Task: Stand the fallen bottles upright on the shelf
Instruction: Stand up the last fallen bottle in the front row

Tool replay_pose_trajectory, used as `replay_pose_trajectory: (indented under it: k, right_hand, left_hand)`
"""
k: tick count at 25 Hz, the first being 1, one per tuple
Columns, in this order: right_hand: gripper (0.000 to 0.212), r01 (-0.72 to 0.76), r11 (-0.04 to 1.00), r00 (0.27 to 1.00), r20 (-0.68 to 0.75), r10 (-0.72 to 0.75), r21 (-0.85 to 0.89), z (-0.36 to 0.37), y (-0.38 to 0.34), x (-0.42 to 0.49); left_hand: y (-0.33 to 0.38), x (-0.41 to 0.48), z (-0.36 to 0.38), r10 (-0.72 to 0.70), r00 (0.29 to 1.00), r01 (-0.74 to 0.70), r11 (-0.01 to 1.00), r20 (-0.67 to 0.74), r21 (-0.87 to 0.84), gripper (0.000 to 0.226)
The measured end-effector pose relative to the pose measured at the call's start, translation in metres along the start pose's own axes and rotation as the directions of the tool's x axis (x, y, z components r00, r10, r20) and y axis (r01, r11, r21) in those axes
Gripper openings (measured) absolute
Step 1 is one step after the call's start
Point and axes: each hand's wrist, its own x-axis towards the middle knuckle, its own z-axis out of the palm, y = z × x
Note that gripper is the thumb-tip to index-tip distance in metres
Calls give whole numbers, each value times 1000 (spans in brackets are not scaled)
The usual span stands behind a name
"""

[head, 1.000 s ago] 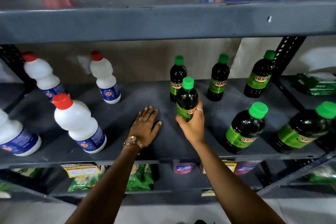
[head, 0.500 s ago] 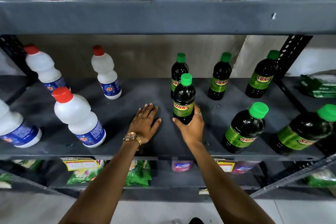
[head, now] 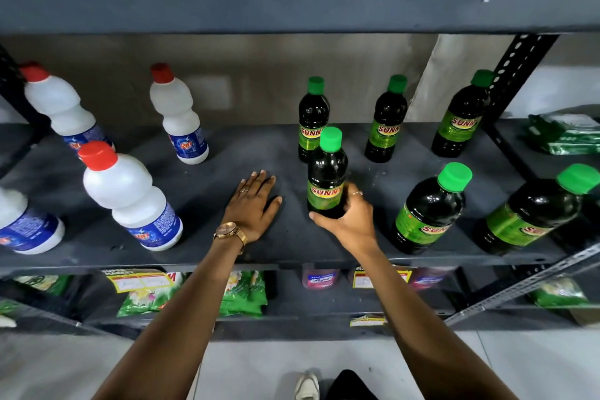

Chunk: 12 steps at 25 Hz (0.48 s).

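Shelf stock, middle tier, as I find it. Item in hand: one dark bottle with green cap and green label (head: 327,177), upright, base on or just at the grey shelf (head: 285,237), front centre, just ahead of the back-row bottle behind it. My right hand (head: 349,216) grasps it low around the base, thumb at the front, fingers round the far side; I cannot tell whether its full weight is on the shelf yet. My left hand (head: 255,204) lies flat and empty on the shelf just beside it, fingers spread, holding nothing. Green-capped stock standing: three in the back row (head: 313,118) (head: 386,118) (head: 461,114), two at the front right (head: 428,209) (head: 535,211); these appear to lean only through the wide lens. White bottles with red caps, left side: four in view (head: 58,104) (head: 177,114) (head: 126,195) (head: 22,224), all seemingly on their bases. Fallen stock: none that I can see on this tier. Judgement: the task looks all but complete here; what is left is to let go of this bottle and check it stays steady, then look over the parts of the shelf beyond the frame edges.
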Motion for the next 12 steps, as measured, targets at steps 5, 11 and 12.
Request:
replay_pose_trajectory:
  k: [5, 11, 12]
  right_hand:
    - [67, 15, 998, 992, 123, -22, 61, -24, 12, -43]
    - [65, 72, 997, 980, 182, -78, 42, -31, 6, -55]
    - [68, 68, 997, 978, 193, -74, 38, -32, 4, -56]
  left_hand:
    - [-3, 2, 3, 17, 1000, -17, 1000, -12, -2, 74]
    - [-3, 2, 0, 11, 1000, -11, 999, 12, -38, 72]
    - [-3, 2, -1, 0, 1000, 0, 999, 14, -53, 68]
